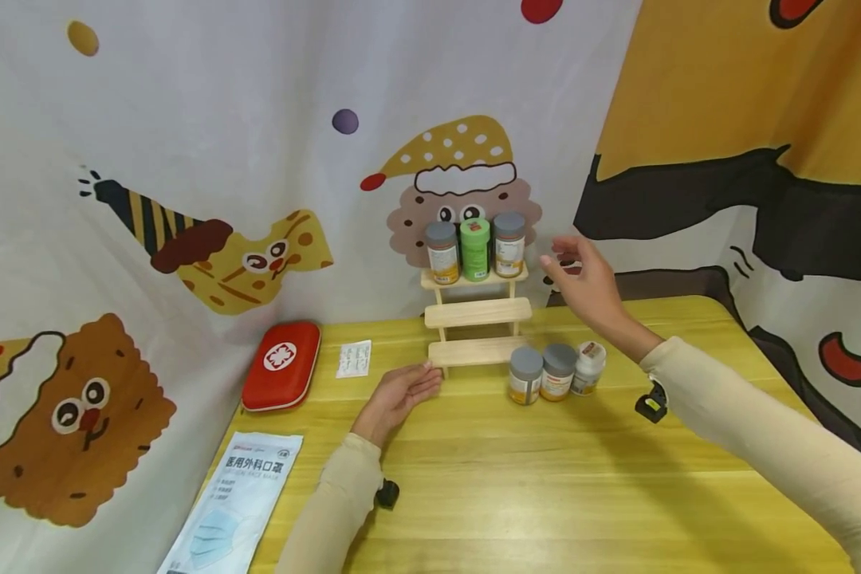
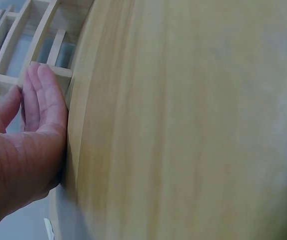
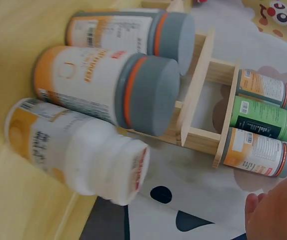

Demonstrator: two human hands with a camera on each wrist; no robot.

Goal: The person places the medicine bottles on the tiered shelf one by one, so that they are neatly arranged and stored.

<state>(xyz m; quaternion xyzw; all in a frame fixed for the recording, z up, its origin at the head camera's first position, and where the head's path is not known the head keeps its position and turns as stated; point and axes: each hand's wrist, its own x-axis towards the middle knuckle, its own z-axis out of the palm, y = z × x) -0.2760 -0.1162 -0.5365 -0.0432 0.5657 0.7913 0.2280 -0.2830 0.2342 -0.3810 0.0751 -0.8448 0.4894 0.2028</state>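
A small three-tier wooden rack (image 1: 477, 312) stands at the table's back. Its top tier carries a grey-capped bottle (image 1: 442, 253), a green bottle (image 1: 475, 250) and another grey-capped bottle (image 1: 509, 245). My left hand (image 1: 396, 396) touches the rack's lower left end with nearly straight fingers, as the left wrist view also shows. Just right of the top tier, my right hand (image 1: 587, 279) is raised in the air and holds nothing, its fingers loosely bent. On the table by the rack's lower right stand two grey-capped bottles (image 1: 557, 373) and a white bottle (image 1: 589, 369).
A red zippered case (image 1: 282, 366) lies at the back left, beside a small paper slip (image 1: 354, 359). Nearer the front left is a face mask packet (image 1: 233, 498). A cartoon-printed curtain (image 1: 258, 143) hangs behind the wooden table (image 1: 516, 486).
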